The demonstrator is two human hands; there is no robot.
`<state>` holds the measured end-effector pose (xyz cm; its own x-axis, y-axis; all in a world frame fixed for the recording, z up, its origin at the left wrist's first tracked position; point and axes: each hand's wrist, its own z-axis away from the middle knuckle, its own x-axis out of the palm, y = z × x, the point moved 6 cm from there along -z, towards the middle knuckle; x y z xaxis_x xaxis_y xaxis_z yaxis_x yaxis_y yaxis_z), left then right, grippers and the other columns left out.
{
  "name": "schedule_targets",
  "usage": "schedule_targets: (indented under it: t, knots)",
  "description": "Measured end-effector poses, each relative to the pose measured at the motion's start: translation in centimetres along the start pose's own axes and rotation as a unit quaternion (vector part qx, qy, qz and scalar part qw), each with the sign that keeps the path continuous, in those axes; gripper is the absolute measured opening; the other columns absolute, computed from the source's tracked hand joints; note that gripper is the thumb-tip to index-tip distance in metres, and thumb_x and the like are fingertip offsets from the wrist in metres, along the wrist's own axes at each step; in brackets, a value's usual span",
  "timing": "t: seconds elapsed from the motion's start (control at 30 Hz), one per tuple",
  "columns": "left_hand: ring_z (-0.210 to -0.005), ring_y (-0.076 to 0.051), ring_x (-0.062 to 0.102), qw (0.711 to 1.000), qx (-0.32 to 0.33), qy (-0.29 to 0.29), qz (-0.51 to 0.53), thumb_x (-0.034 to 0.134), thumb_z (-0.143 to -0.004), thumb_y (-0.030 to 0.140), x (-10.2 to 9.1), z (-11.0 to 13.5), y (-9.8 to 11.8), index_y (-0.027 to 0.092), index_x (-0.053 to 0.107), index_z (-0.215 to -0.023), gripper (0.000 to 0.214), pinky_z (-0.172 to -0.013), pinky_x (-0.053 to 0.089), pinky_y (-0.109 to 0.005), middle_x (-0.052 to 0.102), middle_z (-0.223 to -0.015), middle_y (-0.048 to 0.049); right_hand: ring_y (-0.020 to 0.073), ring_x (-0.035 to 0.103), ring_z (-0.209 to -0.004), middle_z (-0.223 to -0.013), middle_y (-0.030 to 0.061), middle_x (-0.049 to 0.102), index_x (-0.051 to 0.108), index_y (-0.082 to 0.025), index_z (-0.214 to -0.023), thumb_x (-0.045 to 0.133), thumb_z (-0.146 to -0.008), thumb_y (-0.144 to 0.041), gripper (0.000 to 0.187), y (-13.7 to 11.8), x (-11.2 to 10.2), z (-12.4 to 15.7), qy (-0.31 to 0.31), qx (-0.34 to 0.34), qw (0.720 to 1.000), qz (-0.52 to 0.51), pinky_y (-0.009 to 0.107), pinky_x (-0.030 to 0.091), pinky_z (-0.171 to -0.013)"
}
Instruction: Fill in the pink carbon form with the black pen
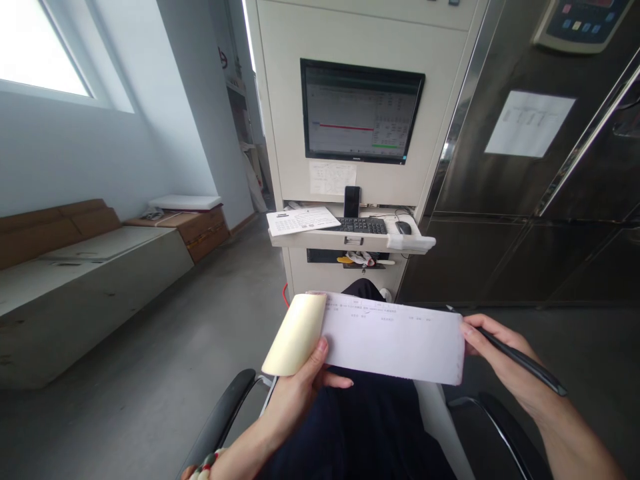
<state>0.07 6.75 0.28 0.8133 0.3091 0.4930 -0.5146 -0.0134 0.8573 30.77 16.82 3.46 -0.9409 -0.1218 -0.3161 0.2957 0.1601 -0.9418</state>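
A long white paper pad [393, 343] with faint print along its upper edge lies across my lap, held up in both hands. Its yellowish cover [295, 333] is folded over at the left end. My left hand [310, 373] grips that end, thumb on top and fingers underneath. At the right end, my right hand [495, 347] pinches the pad's edge between thumb and fingers. A black pen [523, 360] also rests in my right hand, its tip pointing past the pad's upper right corner.
Ahead, a pull-out shelf on a cabinet carries a keyboard [363, 225], a mouse [403, 227], a phone [352, 201] and a printed sheet [303, 220]. Above is a monitor [363, 113]. Chair armrests [225, 407] flank me. Cardboard boxes [200, 233] stand at left.
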Motion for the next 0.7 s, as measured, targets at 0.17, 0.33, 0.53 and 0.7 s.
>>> schedule_targets:
  t: [0.17,0.33,0.53,0.7]
  knots:
    - [-0.094,-0.021,0.059,0.997,0.013,0.002,0.073,0.068,-0.084,0.013,0.2,-0.4,0.3,0.022,0.049,-0.134,0.055,-0.067,0.066,-0.036,0.056,-0.112,-0.0073,0.0226,0.065,-0.082,-0.087,0.0033,0.069,0.067,-0.022,-0.088,0.064,-0.085,-0.055,0.033,-0.3,0.0,-0.1,-0.015,-0.013,1.000,0.008,0.030,0.054,-0.076]
    - [-0.086,-0.021,0.063,0.993,-0.026,0.009,0.113,0.069,-0.084,0.012,-0.2,-0.7,-0.6,0.017,0.057,-0.122,0.040,-0.080,0.064,-0.043,0.058,-0.110,-0.0082,0.0217,0.065,-0.080,-0.084,0.0028,0.069,0.068,-0.022,-0.086,0.063,-0.085,-0.056,0.034,-0.9,0.1,0.1,-0.007,-0.011,1.000,0.022,0.028,0.054,-0.073]
    - [-0.088,-0.024,0.066,0.996,-0.016,0.002,0.093,0.068,-0.085,0.012,0.0,-0.7,-0.4,0.013,0.055,-0.121,0.039,-0.086,0.061,-0.048,0.060,-0.116,-0.0130,0.0214,0.064,-0.083,-0.082,0.0022,0.067,0.064,-0.022,-0.088,0.060,-0.088,-0.054,0.033,-0.8,0.1,0.3,-0.014,-0.025,0.999,0.031,0.027,0.050,-0.072]
    - [-0.086,-0.025,0.069,0.996,-0.037,0.003,0.085,0.059,-0.090,0.010,1.1,0.1,0.4,0.010,0.049,-0.127,0.039,-0.088,0.060,-0.045,0.063,-0.117,-0.0178,0.0169,0.060,-0.080,-0.088,0.0011,0.066,0.064,-0.023,-0.098,0.059,-0.090,-0.051,0.030,-1.8,0.3,0.8,0.017,-0.054,0.996,0.063,0.023,0.048,-0.067]
